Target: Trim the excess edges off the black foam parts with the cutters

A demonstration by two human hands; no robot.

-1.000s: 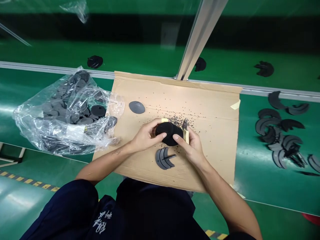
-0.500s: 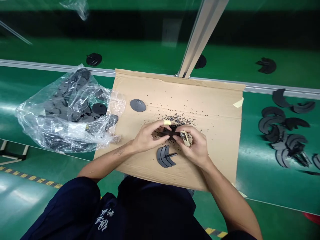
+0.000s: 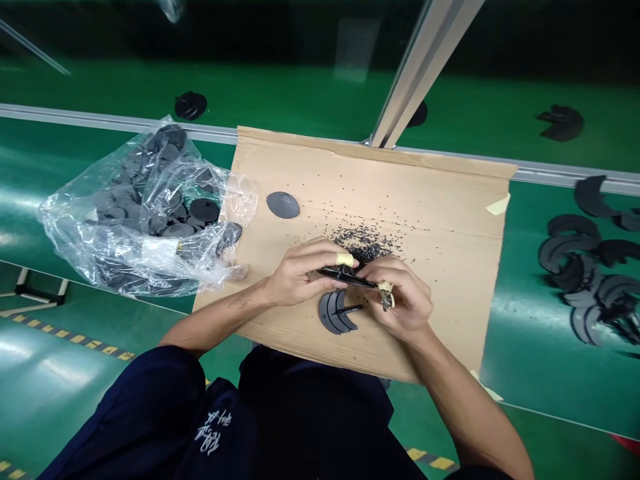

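My left hand [image 3: 300, 275], with yellow tape round one finger, pinches a thin black plastic disc [image 3: 345, 275] by its left side. The disc is tilted and seen nearly edge-on. My right hand [image 3: 403, 297] is closed at the disc's right end, with a small metal-tipped tool wrapped in pale tape [image 3: 385, 295] in its grip; the tool's kind is hidden by the fingers. Just below the disc, a grey crescent-shaped plastic part [image 3: 337, 313] with curved ridges lies on the cardboard sheet [image 3: 440, 313]. Beyond my hands spreads a heap of tiny black bits [image 3: 367, 243].
An oval grey plastic piece [image 3: 283, 205] lies at the cardboard's upper left. Left of it sits a clear plastic bag [image 3: 75, 220] with many dark discs. Several curved black parts [image 3: 575, 250] are piled on the green table at right. A metal post [image 3: 425, 73] rises behind the cardboard.
The disc has tilted, its right end lower, and both hands have shifted slightly right and down. The tool in my right hand has turned downward. The whole view has shifted a little.
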